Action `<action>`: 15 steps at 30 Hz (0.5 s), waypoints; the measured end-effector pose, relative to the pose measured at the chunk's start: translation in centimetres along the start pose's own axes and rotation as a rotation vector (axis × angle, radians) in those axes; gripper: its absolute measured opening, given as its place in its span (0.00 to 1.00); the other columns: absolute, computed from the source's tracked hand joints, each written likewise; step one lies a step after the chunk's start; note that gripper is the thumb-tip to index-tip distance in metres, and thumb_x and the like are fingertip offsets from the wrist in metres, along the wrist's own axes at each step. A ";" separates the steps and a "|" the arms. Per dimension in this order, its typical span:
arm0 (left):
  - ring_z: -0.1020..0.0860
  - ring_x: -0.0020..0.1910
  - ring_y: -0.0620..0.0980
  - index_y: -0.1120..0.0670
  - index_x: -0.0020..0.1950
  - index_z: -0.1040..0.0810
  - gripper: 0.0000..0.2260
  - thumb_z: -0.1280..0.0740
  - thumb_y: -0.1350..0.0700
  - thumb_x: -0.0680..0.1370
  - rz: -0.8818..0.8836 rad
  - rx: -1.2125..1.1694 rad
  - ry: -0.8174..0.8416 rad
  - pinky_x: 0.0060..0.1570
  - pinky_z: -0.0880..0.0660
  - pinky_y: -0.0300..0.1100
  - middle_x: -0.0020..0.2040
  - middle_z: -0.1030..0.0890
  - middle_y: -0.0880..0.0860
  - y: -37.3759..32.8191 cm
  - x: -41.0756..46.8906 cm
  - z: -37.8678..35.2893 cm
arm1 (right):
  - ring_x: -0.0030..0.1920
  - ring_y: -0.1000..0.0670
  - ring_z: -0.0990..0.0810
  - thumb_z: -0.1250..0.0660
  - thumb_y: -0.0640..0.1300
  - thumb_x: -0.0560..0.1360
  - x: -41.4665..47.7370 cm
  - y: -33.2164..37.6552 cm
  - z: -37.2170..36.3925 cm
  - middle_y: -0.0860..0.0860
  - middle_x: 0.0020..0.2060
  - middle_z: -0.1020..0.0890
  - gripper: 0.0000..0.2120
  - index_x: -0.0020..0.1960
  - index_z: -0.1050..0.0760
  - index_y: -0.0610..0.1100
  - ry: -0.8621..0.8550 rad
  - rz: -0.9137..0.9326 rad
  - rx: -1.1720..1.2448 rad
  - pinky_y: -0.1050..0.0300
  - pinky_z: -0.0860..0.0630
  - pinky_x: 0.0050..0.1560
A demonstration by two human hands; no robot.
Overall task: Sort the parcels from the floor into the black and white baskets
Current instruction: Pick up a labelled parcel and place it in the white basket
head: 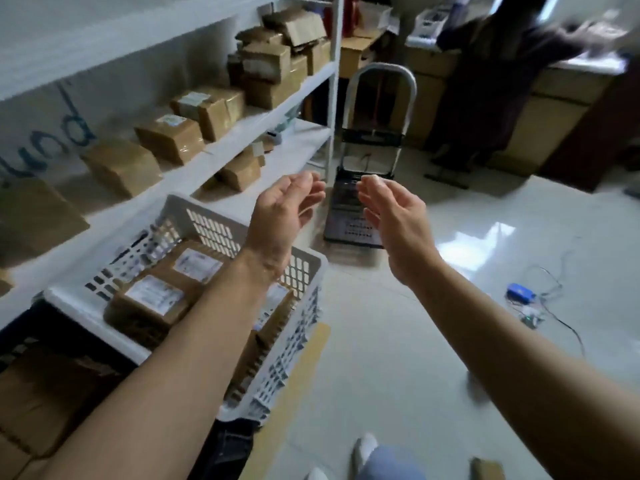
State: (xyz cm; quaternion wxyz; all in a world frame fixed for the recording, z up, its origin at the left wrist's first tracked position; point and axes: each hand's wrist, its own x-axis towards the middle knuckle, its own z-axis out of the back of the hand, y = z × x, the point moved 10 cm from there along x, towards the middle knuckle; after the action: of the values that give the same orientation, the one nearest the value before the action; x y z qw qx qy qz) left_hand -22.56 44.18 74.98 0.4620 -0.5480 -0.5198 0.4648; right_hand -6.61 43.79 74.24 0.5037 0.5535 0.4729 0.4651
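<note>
My left hand (pixel 282 207) and my right hand (pixel 398 220) are raised in front of me, palms facing each other, fingers loosely bent, and neither holds anything. Below my left forearm stands the white basket (pixel 221 226), with several brown parcels (pixel 152 303) bearing white labels inside it. The black basket (pixel 20 344) shows at the lower left, under the white basket's corner, also with brown parcels in it. A brown parcel corner (pixel 486 469) lies on the floor at the bottom edge, next to my shoes.
White shelves (pixel 263 123) with many brown parcels run along the left. A folded hand trolley (pixel 367 188) stands on the floor ahead. A blue device with cables (pixel 519 293) lies at the right. Another person (pixel 498 81) stands at a counter in the back.
</note>
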 end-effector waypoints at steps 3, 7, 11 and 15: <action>0.21 0.57 0.50 0.53 0.53 0.22 0.10 0.41 0.52 0.81 -0.019 0.019 0.178 0.61 0.29 0.46 0.54 0.18 0.54 0.7 -1.5 -8.5 | 0.51 0.56 0.20 0.39 0.48 0.79 -3.6 1.8 9.1 0.53 0.48 0.18 0.08 0.53 0.23 0.49 -0.205 0.028 -0.057 0.62 0.24 0.50; 0.21 0.57 0.51 0.55 0.55 0.23 0.10 0.42 0.54 0.82 -0.012 0.007 0.391 0.61 0.27 0.46 0.55 0.19 0.55 2.4 -4.7 -18.7 | 0.60 0.50 0.23 0.40 0.48 0.79 -9.8 2.9 20.7 0.49 0.55 0.20 0.15 0.62 0.26 0.41 -0.478 0.022 -0.089 0.53 0.28 0.64; 0.21 0.56 0.51 0.57 0.56 0.24 0.11 0.43 0.54 0.82 0.059 0.007 0.581 0.60 0.26 0.47 0.53 0.20 0.55 4.9 -9.6 -27.6 | 0.60 0.49 0.23 0.40 0.48 0.80 -17.4 2.8 30.5 0.50 0.55 0.21 0.16 0.63 0.27 0.41 -0.698 -0.010 -0.098 0.53 0.27 0.63; 0.21 0.56 0.52 0.54 0.51 0.24 0.09 0.43 0.54 0.82 0.116 0.016 0.711 0.61 0.27 0.48 0.52 0.20 0.54 6.6 -15.5 -36.2 | 0.59 0.50 0.23 0.39 0.48 0.79 -25.2 2.4 38.4 0.52 0.53 0.20 0.16 0.63 0.26 0.41 -0.859 -0.021 -0.078 0.51 0.28 0.64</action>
State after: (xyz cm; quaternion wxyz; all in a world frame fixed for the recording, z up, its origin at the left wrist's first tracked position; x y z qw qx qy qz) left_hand 13.76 27.65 74.00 0.5911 -0.7002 -0.2911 0.2748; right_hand 28.55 14.14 73.34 0.6800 0.6727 0.2078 0.2048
